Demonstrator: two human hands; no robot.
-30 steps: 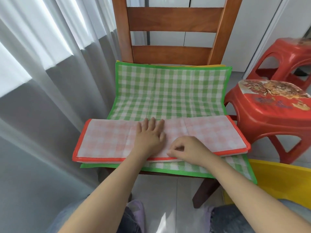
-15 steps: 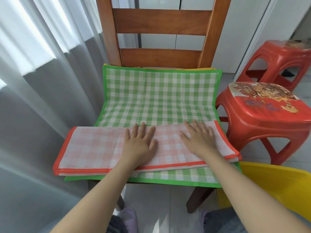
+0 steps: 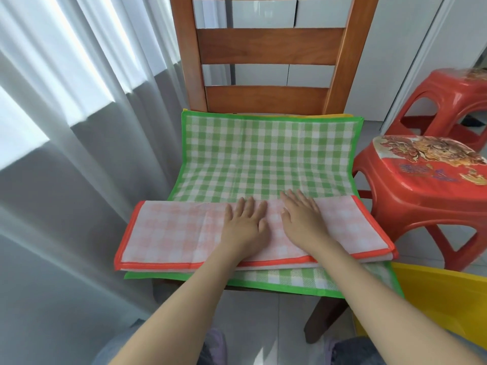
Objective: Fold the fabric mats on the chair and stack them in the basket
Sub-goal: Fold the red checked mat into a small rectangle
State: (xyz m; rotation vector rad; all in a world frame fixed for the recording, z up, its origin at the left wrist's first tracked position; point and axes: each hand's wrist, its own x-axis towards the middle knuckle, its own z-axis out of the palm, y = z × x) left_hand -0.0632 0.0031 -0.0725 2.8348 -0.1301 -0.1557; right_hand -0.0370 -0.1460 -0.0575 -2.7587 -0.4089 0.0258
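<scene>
The orange-checked mat (image 3: 253, 233), folded into a strip along the chair seat's front edge atop the green-checked mat (image 3: 266, 159), lies under your left hand (image 3: 243, 225) and right hand (image 3: 303, 219), fingers spread flat, so next fold it crosswise.

Left hand (image 3: 243, 225) and right hand (image 3: 303, 219) lie flat, fingers spread.

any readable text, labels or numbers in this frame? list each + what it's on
None readable.
Near red stool: the printed seat top carries a bluish patch that may be characters, too blurred to read.
Far red stool: seat print blurred.
Orange mat, green mat, chair: no text.
</scene>
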